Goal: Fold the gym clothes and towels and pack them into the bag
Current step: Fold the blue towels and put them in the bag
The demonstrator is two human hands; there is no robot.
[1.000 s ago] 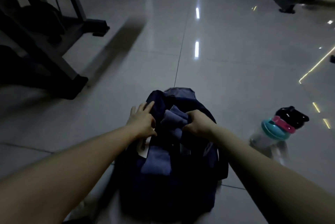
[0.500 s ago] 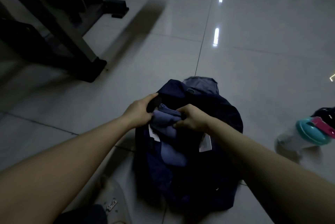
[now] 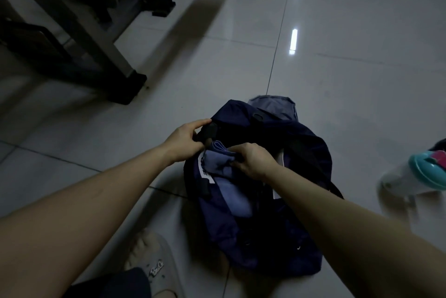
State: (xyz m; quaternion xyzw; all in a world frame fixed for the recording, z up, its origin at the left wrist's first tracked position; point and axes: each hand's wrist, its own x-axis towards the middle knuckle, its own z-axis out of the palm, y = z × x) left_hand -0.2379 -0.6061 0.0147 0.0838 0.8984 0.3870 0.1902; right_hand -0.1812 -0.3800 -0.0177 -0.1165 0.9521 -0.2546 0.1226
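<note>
A dark navy bag lies open on the tiled floor in front of me. A folded light blue cloth sits in its opening, with a longer blue piece running down inside. My left hand grips the bag's left rim by a black strap. My right hand is curled round the right side of the blue cloth at the opening. A lighter blue-grey panel shows at the bag's far end.
A clear bottle with a teal and pink lid lies on the floor to the right. A dark gym machine frame stands at the upper left. My pale sandal is by the bag's near left corner.
My left hand went from resting flat on the bag to gripping its left rim. The blue cloth sits lower in the opening. The view has tilted down and to the left.
</note>
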